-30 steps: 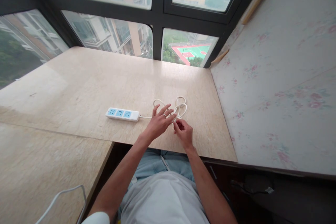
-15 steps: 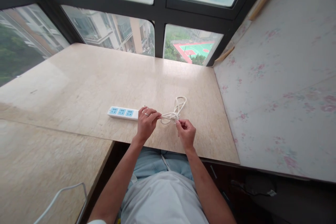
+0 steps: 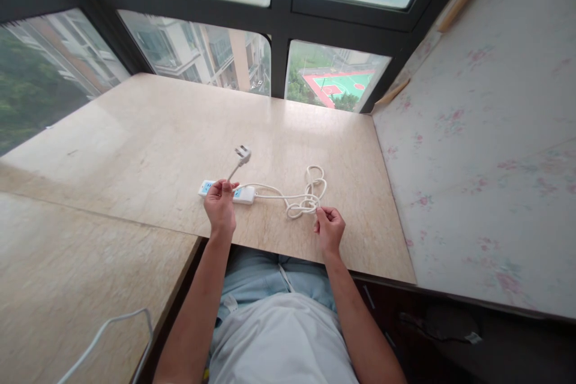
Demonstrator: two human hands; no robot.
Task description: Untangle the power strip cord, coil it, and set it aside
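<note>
A white power strip (image 3: 245, 193) with blue sockets lies on the beige stone table (image 3: 180, 132). Its white cord (image 3: 306, 198) runs right into a tangled loop. My left hand (image 3: 219, 207) is closed on the cord near its free end, over the strip, and the plug (image 3: 242, 154) sticks up beyond my fingers. My right hand (image 3: 330, 229) pinches the cord at the near side of the loop.
Dark-framed windows (image 3: 279, 24) stand behind the table. A floral-papered wall (image 3: 486, 132) borders the right side. A second stone surface (image 3: 67, 288) lies at the lower left with a white wire (image 3: 112, 327) on it. The table's front edge is just before my lap.
My left hand has pulled the cord end leftward out of the tangle to above the strip, and the plug now shows. My right hand stays by the loop, holding the cord.
</note>
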